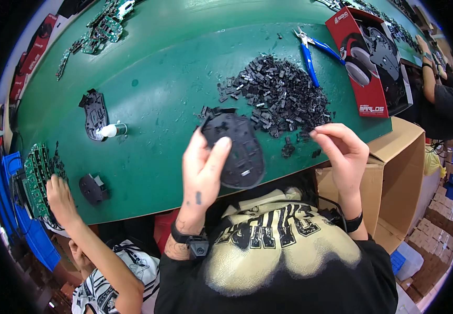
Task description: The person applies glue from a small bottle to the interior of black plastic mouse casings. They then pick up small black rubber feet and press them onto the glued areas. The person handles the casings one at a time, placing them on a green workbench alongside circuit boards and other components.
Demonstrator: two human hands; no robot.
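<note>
A black plastic mouse shell (241, 152), its ribbed inner side facing up, is held in my left hand (201, 170) above the near edge of the table. My left thumb presses on its inside face, and the fingers are hidden underneath. To the right, my right hand (347, 157) has thumb and forefinger pinched together beside the lower right rim of a heap of small black plastic parts (284, 97). Whatever is in that pinch is too small to make out. A few loose black parts (287, 148) lie between the two hands.
Blue-handled pliers (310, 57) and a red box (365, 68) full of black shells stand beyond the heap. An open carton (401, 172) adjoins the table at right. Left are another shell (95, 112), a white-capped bottle (114, 130) and a co-worker's hand (60, 201) by green circuit boards (37, 178).
</note>
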